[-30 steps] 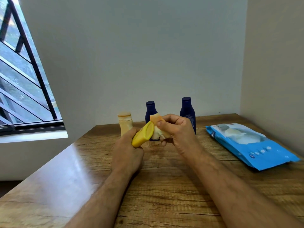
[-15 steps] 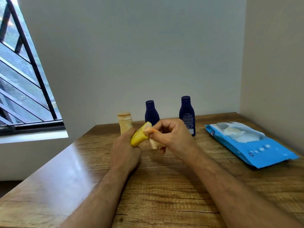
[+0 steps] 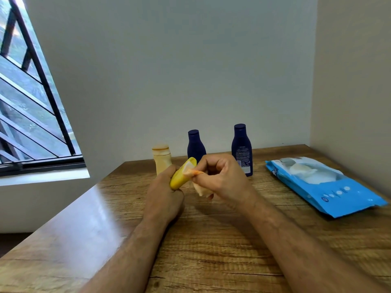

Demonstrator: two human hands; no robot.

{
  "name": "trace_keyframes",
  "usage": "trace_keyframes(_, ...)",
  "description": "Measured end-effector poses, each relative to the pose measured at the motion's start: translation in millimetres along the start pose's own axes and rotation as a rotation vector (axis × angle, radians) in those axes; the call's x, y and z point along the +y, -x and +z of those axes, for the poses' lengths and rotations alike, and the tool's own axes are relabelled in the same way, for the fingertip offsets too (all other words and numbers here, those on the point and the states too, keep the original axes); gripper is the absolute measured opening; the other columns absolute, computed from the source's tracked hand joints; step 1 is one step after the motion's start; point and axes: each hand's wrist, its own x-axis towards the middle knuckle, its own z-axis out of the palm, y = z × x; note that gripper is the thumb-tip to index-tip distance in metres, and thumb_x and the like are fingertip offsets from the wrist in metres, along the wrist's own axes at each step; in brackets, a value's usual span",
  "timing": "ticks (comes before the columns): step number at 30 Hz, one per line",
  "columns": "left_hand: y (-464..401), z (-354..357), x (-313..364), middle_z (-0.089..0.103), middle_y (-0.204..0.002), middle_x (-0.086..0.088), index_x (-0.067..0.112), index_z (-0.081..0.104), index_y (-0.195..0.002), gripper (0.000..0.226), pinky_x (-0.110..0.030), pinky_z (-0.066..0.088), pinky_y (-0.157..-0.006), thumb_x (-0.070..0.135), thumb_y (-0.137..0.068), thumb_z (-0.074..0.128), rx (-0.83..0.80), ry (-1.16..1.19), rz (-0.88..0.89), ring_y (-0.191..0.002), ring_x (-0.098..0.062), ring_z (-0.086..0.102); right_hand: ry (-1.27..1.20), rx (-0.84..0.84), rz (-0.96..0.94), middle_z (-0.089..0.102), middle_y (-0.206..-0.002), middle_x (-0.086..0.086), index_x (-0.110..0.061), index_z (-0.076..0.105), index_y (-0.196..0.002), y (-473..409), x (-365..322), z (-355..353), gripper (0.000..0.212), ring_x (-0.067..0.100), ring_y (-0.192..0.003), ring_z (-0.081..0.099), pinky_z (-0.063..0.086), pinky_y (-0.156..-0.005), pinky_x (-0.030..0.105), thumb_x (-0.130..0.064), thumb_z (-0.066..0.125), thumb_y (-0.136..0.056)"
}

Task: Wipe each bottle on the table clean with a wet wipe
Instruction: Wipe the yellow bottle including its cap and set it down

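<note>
Single head-worn wide-angle view, facing forward and slightly down over the wooden table [image 3: 211,246] toward the corner walls; forearms enter close from below.

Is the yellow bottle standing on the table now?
No, the left hand holds the yellow bottle tilted above the table.

Grey walls [image 3: 169,70], barred window [image 3: 31,102] (daylit), wooden table [image 3: 211,240]

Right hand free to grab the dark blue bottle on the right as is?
Probably not yet. The right hand pinches a wet wipe against the yellow bottle held by the left hand. The path looks open: the right dark blue bottle stands upright just behind it, nothing between.
</note>
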Motion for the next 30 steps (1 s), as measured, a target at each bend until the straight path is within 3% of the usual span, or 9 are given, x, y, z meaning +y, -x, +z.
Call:
trace_keyframes(3, 0.5, -1.6, 1.4, 0.063, -0.09, 0.002, 0.031, 0.056, -0.098, 0.044, -0.033, 0.048, -0.07, -0.008, -0.079, 0.06, -0.001, 0.037, 0.031, -0.084, -0.016, 0.057, 0.04, 0.145, 0.006, 0.065, -0.073, -0.002, -0.019, 0.074, -0.089, -2.4, 3.3, 1.8, 0.004, 0.011, -0.065, 0.058, 0.046, -0.052, 0.019, -0.022, 0.07, -0.09)
trace_keyframes(8, 2.1, 0.4, 5.1, 0.064, -0.089, 0.001, 0.04, 0.05, -0.09, 0.052, -0.04, 0.053, -0.071, -0.009, -0.077, 0.061, 0.021, 0.048, 0.033, -0.083, -0.016, 0.058, 0.179, 0.346, -0.113, 0.067, -0.08, -0.013, -0.024, 0.072, -0.106, -3.5, 3.0, -0.8, 0.014, 0.002, -0.074, 0.064, 0.05, -0.06, 0.015, -0.02, 0.066, -0.094)
trace_keyframes(10, 1.1, 0.7, 3.8, 0.064, -0.091, -0.001, 0.034, 0.052, -0.095, 0.047, -0.042, 0.054, -0.074, -0.009, -0.077, 0.059, 0.033, 0.054, 0.014, -0.085, -0.017, 0.059, 0.179, 0.326, -0.142, 0.064, -0.078, -0.015, -0.025, 0.071, -0.111, -2.0, 1.6, -0.5, 0.019, 0.0, -0.07, 0.061, 0.047, -0.057, 0.012, -0.018, 0.066, -0.094)
trace_keyframes(13, -0.8, 0.3, 2.2, 0.063, -0.092, 0.0, 0.029, 0.054, -0.1, 0.044, -0.041, 0.054, -0.075, -0.009, -0.078, 0.058, 0.056, 0.065, -0.013, -0.087, -0.018, 0.058, 0.157, 0.182, -0.097, 0.071, -0.092, -0.014, -0.025, 0.075, -0.11, -0.6, 3.8, 2.9, 0.02, 0.002, -0.085, 0.065, 0.052, -0.068, 0.015, -0.02, 0.068, -0.092)
trace_keyframes(17, -2.9, -0.1, -0.1, 0.06, -0.087, 0.003, 0.033, 0.054, -0.099, 0.045, -0.049, 0.055, -0.077, -0.006, -0.077, 0.061, 0.1, 0.033, -0.062, -0.084, -0.017, 0.057, 0.117, 0.078, -0.039, 0.067, -0.073, -0.01, -0.021, 0.078, -0.097, -1.1, 6.7, 3.4, 0.01, 0.007, -0.065, 0.059, 0.047, -0.057, 0.019, -0.022, 0.073, -0.088)
trace_keyframes(19, -2.6, 0.9, 0.7, 0.059, -0.086, 0.003, 0.033, 0.053, -0.099, 0.044, -0.049, 0.055, -0.077, -0.004, -0.077, 0.061, 0.094, 0.001, -0.058, -0.083, -0.019, 0.056, 0.162, 0.098, -0.086, 0.067, -0.073, -0.007, -0.021, 0.076, -0.094, -0.5, 8.0, 2.8, 0.008, 0.009, -0.066, 0.059, 0.05, -0.057, 0.021, -0.019, 0.071, -0.089)
trace_keyframes(22, -1.9, 1.6, 1.9, 0.059, -0.086, 0.004, 0.033, 0.053, -0.099, 0.043, -0.046, 0.054, -0.077, -0.003, -0.079, 0.063, 0.074, -0.01, -0.017, -0.082, -0.017, 0.056, 0.245, 0.189, -0.124, 0.072, -0.087, -0.009, -0.025, 0.076, -0.099, -0.6, 9.7, 2.8, 0.014, 0.007, -0.083, 0.066, 0.06, -0.071, 0.027, -0.02, 0.067, -0.09)
trace_keyframes(25, -1.0, 0.8, 2.8, 0.06, -0.083, 0.004, 0.031, 0.055, -0.094, 0.04, -0.04, 0.052, -0.072, -0.005, -0.078, 0.063, 0.068, -0.004, 0.022, -0.079, -0.014, 0.055, 0.277, 0.27, -0.118, 0.073, -0.097, -0.013, -0.026, 0.075, -0.107, -1.5, 8.5, 1.3, 0.017, 0.001, -0.093, 0.066, 0.059, -0.081, 0.024, -0.025, 0.066, -0.093)
trace_keyframes(30, -1.3, 0.9, 1.5, 0.06, -0.085, 0.004, 0.033, 0.054, -0.097, 0.044, -0.043, 0.054, -0.073, -0.006, -0.077, 0.062, 0.083, 0.024, -0.018, -0.081, -0.015, 0.056, 0.317, 0.192, -0.186, 0.073, -0.091, -0.009, -0.022, 0.076, -0.102, -0.4, 6.7, 1.1, 0.017, 0.005, -0.084, 0.067, 0.059, -0.072, 0.022, -0.018, 0.067, -0.089)
